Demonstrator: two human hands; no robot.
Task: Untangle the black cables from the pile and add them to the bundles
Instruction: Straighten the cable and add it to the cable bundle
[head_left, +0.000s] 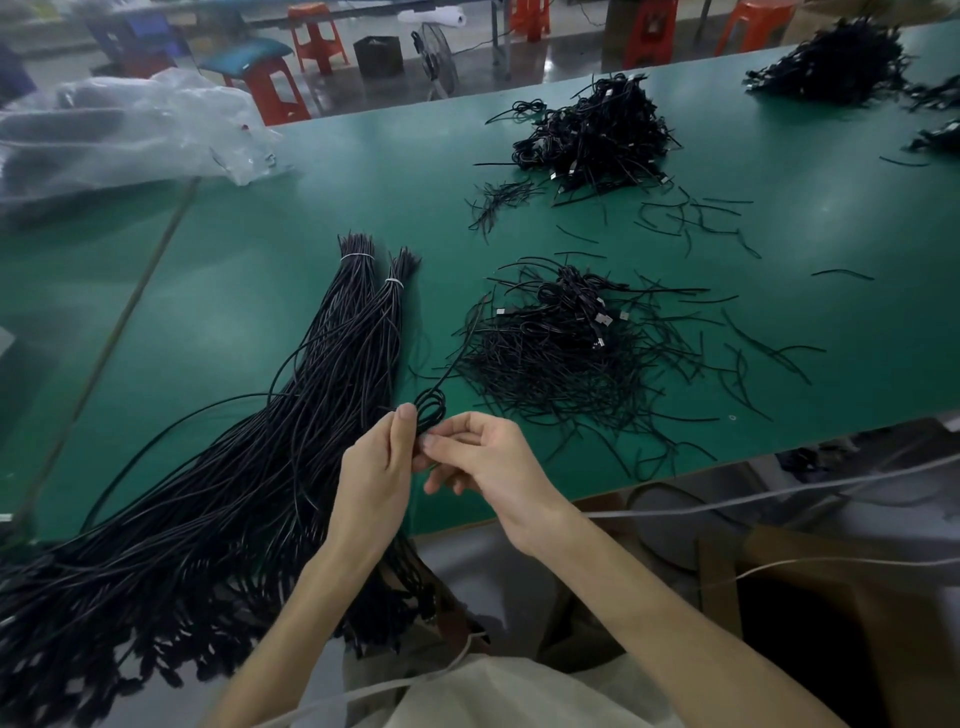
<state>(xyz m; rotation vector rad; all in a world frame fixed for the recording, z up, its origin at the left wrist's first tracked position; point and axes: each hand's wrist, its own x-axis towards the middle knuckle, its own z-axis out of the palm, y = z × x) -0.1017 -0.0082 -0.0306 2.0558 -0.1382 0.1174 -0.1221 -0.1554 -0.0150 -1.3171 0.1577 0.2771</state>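
Both hands meet just above the near edge of the green table (260, 291). My left hand (376, 470) grips a small coiled black cable (432, 410), its thumb up against the loops. My right hand (483, 457) pinches the same cable from the right side. One strand runs from the coil up toward the tangled pile of black cables (571, 348) to the right. Two long bundles of black cables (332, 374), each tied with a white band near the far end, lie to the left and hang over the table's front edge.
A second tangled heap (592, 135) sits farther back, and another heap (836, 62) at the far right. Loose short strands (691, 218) lie scattered between them. A clear plastic bag (119, 135) lies at the back left. Orange stools (317, 36) stand beyond the table.
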